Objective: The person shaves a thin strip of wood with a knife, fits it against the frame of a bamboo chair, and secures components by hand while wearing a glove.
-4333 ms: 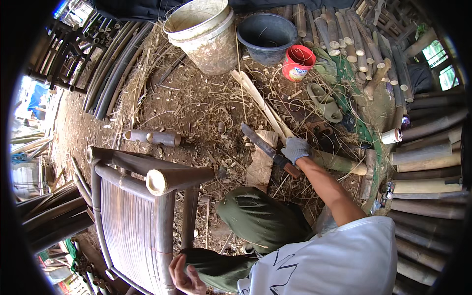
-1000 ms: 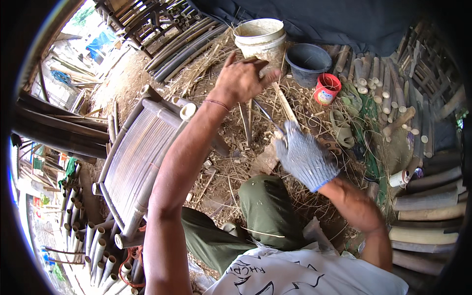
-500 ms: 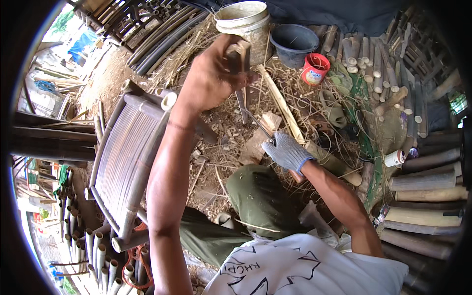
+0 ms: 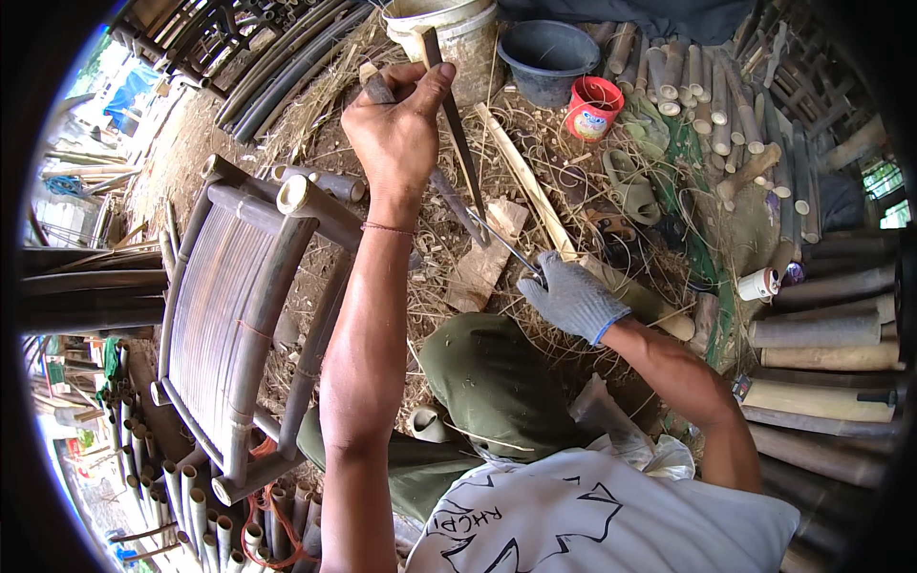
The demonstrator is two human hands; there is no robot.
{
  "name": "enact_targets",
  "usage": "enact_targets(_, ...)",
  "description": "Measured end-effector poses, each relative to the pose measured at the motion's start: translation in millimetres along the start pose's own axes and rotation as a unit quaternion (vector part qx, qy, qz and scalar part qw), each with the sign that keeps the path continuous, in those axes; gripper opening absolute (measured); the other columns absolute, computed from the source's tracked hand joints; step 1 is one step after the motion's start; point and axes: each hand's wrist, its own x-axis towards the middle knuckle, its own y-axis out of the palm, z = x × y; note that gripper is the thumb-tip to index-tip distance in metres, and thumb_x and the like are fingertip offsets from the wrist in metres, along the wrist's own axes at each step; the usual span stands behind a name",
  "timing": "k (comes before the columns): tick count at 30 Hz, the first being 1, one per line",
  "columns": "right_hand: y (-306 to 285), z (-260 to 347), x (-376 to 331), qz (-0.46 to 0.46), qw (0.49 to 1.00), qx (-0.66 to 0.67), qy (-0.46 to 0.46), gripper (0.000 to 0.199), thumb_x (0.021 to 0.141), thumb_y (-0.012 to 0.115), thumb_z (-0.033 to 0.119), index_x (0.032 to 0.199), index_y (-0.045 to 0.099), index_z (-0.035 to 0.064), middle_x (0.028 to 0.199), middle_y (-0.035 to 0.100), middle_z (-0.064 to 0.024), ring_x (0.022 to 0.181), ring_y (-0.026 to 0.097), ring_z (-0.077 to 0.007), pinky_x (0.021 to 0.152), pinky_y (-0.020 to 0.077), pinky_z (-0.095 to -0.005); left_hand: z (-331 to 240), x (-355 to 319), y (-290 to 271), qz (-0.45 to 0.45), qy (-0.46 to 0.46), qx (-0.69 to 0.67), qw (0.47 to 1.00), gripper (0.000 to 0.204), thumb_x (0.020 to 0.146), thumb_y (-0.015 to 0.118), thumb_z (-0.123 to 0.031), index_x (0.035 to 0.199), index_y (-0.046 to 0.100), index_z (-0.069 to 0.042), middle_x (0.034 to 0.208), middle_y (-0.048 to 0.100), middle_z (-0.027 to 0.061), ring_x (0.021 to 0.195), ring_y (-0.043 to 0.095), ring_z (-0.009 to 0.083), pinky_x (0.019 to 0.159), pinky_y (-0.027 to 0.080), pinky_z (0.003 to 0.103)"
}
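Note:
My bare left hand (image 4: 394, 129) is closed around two split bamboo pieces, raised in front of me. One dark bamboo strip (image 4: 458, 143) is pinched by the thumb and slants down toward the knife. The other bamboo piece (image 4: 457, 206) passes through the palm, its pale end sticking out beyond the fingers. My right hand (image 4: 576, 298), in a grey knitted glove, grips a knife whose thin blade (image 4: 506, 241) points up and left, near the strips' lower ends. The glove covers its handle. Below the blade lies a flat wooden block (image 4: 487, 256) on the ground.
A bamboo chair-like frame (image 4: 229, 277) with a slatted panel stands at my left. Ahead are a whitish bucket (image 4: 468, 53), a black tub (image 4: 549, 62) and a red pail (image 4: 592, 108). Cut bamboo poles (image 4: 821, 358) line the right. Shavings and a long pale strip (image 4: 525, 181) litter the ground.
My left hand has turned, and the two bamboo pieces, close together before, now spread apart at their upper ends. The gloved hand still grips the knife. The whole view has shifted slightly.

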Motion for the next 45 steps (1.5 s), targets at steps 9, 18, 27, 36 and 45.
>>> enact_targets(9,136,-137,65,0.033,0.989,0.123,0.081,0.052,0.094,0.056,0.04,0.112,0.059,-0.0085,0.086,0.068,-0.0299,0.08,0.069,-0.0432,0.076,0.0558,-0.0499,15,22,19,-0.022,0.041,0.007,0.999,0.038,0.087,0.083,-0.025,0.107,0.072,0.005,0.084,0.072,0.0079,0.074,0.064,0.0108,0.069,0.051,0.025)
enact_targets(18,49,-102,21,-0.122,0.979,0.069,0.145,0.058,0.093,0.052,0.023,0.142,0.042,-0.0069,0.132,0.057,-0.0328,0.117,0.062,-0.0431,0.103,0.0495,-0.0459,47,-9,-35,-0.156,0.112,-0.033,0.981,0.043,0.103,0.057,-0.045,0.081,0.064,-0.008,0.059,0.047,-0.0048,0.046,0.034,0.0045,0.038,0.03,0.023)
enact_targets(27,133,-117,40,-0.093,0.993,0.057,0.032,0.059,0.097,0.055,0.034,0.142,0.048,-0.004,0.115,0.068,-0.0303,0.11,0.066,-0.0433,0.098,0.0526,-0.0432,25,-60,-65,-0.102,0.134,-0.141,0.976,0.067,0.096,0.035,-0.074,0.064,0.024,-0.017,0.064,0.029,-0.0025,0.048,0.029,0.008,0.041,0.025,0.022)
enact_targets(36,139,-81,78,-0.196,0.963,0.129,-0.131,0.025,0.098,0.06,0.024,0.105,0.067,0.0013,0.093,0.069,-0.0213,0.081,0.07,-0.0378,0.07,0.0577,-0.0435,21,-79,-84,-0.075,0.104,-0.224,0.966,0.065,0.094,0.049,-0.072,0.064,0.031,-0.017,0.066,0.035,-0.0032,0.055,0.035,0.0095,0.049,0.026,0.023)
enact_targets(45,145,-97,98,-0.02,0.998,-0.016,-0.054,0.033,0.1,0.052,0.03,0.096,0.064,0.0004,0.082,0.069,-0.0229,0.073,0.069,-0.0403,0.065,0.0554,-0.0503,25,-77,-91,-0.078,0.099,-0.242,0.962,0.064,0.092,0.057,-0.07,0.063,0.032,-0.018,0.067,0.035,-0.0044,0.057,0.037,0.008,0.052,0.026,0.023)
